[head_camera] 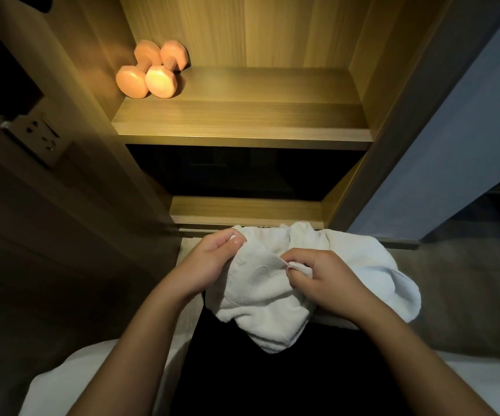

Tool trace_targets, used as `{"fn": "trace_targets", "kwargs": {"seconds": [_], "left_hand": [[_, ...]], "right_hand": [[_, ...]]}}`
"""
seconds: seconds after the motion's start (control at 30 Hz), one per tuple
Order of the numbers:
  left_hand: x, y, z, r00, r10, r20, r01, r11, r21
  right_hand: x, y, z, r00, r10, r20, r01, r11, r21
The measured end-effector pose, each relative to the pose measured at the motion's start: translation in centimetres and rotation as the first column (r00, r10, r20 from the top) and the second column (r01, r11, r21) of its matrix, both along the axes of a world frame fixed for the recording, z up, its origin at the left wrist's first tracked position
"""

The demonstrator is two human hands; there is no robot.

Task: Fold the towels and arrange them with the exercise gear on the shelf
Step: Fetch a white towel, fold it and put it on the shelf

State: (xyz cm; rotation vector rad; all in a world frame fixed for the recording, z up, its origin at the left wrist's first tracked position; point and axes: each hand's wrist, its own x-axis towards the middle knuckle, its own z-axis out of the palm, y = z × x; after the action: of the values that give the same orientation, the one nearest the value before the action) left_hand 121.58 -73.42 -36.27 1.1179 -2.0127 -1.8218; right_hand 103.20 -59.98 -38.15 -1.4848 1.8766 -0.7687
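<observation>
A crumpled white towel [260, 298] hangs in front of me, below the shelf unit. My left hand [209, 259] pinches its upper left edge. My right hand [323, 277] grips a fold near the towel's middle. More white towel cloth [374, 265] bunches to the right behind my right hand. Two pink dumbbells [149, 70] lie side by side at the back left of the lit wooden shelf [242, 121], well above both hands.
A lower shelf board [242, 208] sits under a dark gap. A wall socket [37, 135] is on the wooden panel to the left. A blue-grey wall [452, 145] stands to the right. Pale bedding [77, 379] lies at the bottom left.
</observation>
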Motion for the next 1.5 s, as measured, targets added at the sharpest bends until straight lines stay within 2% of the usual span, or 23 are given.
{"fn": "trace_targets", "kwargs": {"seconds": [0.07,0.13,0.27,0.33,0.4,0.53,0.67,0.77,0.9,1.07,1.33,1.5], "left_hand": [[-0.7,1.1,-0.9,0.984,0.165,0.074,-0.144,0.963,-0.226],[-1.5,2.1,-1.7,0.958,0.264,0.11,-0.199,0.892,-0.405],[-2.7,3.0,-2.1,0.94,0.286,0.183,-0.138,0.814,-0.565],[-3.3,3.3,-2.2,0.935,0.267,0.234,-0.082,0.802,-0.592],[-3.5,3.4,-2.3,0.941,0.26,0.218,-0.106,0.835,-0.539],[-2.6,2.3,-2.1,0.956,0.27,0.118,-0.219,0.918,-0.33],[-1.6,1.7,-2.1,0.966,0.259,0.006,-0.249,0.935,-0.254],[-1.5,1.7,-2.3,0.966,0.259,0.026,-0.24,0.924,-0.298],[-2.1,1.7,-2.2,0.979,0.147,0.142,-0.088,0.929,-0.36],[-2.1,1.1,-1.6,0.983,0.085,0.162,-0.044,0.97,-0.241],[-1.9,1.0,-1.2,0.982,0.042,0.184,-0.029,0.997,-0.074],[-2.0,1.3,-1.0,0.974,0.034,0.222,0.003,0.987,-0.164]], "right_hand": [[0.1,-0.1,0.2,0.998,-0.021,0.058,0.023,0.999,-0.037],[0.4,-0.2,0.3,0.991,-0.032,0.131,0.041,0.997,-0.064],[1.1,-0.5,-0.2,0.987,-0.115,0.111,0.122,0.99,-0.066],[1.4,-0.6,-0.5,0.985,-0.149,0.088,0.156,0.985,-0.078],[1.6,-0.6,-0.8,0.985,-0.155,0.07,0.161,0.983,-0.09],[1.7,-0.6,-1.4,0.986,-0.166,0.015,0.167,0.984,-0.055],[2.0,-0.3,-1.8,0.987,-0.159,0.037,0.162,0.982,-0.098],[2.2,-0.3,-1.6,0.992,-0.114,0.058,0.12,0.985,-0.121],[2.2,-0.4,-1.4,0.993,-0.114,0.027,0.116,0.985,-0.128],[1.9,-0.5,-1.4,0.996,-0.075,-0.053,0.071,0.995,-0.074],[1.4,-0.9,-0.9,0.958,0.119,-0.261,-0.131,0.991,-0.029],[1.4,-0.9,-1.0,0.951,0.116,-0.288,-0.131,0.991,-0.033]]}}
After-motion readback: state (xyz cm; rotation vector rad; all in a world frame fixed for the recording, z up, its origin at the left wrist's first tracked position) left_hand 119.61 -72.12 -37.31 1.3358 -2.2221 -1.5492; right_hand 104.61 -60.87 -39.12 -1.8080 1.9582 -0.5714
